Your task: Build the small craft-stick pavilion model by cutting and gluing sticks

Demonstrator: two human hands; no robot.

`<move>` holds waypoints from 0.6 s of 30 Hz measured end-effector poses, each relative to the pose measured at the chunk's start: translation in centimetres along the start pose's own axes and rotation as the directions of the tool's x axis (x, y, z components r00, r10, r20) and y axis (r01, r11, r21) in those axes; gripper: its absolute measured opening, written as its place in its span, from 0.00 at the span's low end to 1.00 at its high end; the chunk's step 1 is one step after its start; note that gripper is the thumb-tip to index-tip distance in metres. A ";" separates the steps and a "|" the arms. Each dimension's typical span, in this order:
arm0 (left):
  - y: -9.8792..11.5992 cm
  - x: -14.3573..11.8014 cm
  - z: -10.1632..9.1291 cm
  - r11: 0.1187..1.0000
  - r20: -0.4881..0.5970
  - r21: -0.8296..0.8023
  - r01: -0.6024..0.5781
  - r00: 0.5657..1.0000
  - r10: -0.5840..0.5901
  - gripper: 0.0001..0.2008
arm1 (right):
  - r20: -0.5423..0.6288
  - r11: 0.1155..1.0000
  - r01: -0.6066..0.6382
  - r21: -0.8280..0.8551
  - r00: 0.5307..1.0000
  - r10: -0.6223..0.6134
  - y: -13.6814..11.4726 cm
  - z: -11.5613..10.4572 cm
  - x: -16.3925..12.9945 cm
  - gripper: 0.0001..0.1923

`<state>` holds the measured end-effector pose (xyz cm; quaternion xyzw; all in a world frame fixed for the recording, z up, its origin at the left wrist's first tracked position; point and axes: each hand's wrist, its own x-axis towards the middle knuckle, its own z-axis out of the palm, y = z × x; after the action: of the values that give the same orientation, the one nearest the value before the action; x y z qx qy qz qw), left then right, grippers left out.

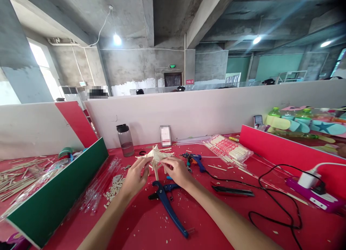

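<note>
A small model of pale wooden sticks (156, 154), with a peaked, roof-like top, stands on the red table between my two hands. My left hand (136, 175) has its fingertips at the model's left side, and the thumb is bent in towards them. On the right side, my right hand (177, 170) pinches the roof's edge between thumb and fingers. Just below the model lies a blue-handled hand cutter (171, 214). A blue glue gun (198, 163) rests to the right, its black cord running across the table.
Short cut stick pieces (115, 187) lie left of my hand. A water bottle (125, 141) and a phone (165, 136) stand at the back. Bagged sticks (232, 149), a utility knife (232, 191) and a purple power strip (316, 196) are on the right. A green divider (62, 192) borders the left.
</note>
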<state>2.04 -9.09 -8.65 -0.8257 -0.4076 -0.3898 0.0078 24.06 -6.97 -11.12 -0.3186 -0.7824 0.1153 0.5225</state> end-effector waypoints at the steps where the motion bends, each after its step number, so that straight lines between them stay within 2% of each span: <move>1: 0.0 0.0 0.0 1.000 0.008 0.015 -0.022 1.000 0.022 0.20 | 0.002 1.000 -0.002 -0.002 1.000 0.002 0.0 0.0 0.0 0.12; 6: -0.1 0.1 0.2 0.992 0.042 0.067 -0.104 0.994 0.101 0.24 | 0.001 1.000 -0.017 -0.018 1.000 0.017 -0.1 0.0 0.0 0.11; 18: -0.4 -0.1 0.3 0.991 0.044 0.077 -0.109 0.993 0.106 0.23 | -0.014 1.000 -0.008 0.009 1.000 0.008 0.2 0.2 0.1 0.11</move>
<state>1.91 -8.79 -9.03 -0.8532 -0.3776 -0.3559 0.0536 23.94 -6.73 -11.29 -0.3204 -0.7770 0.1187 0.5287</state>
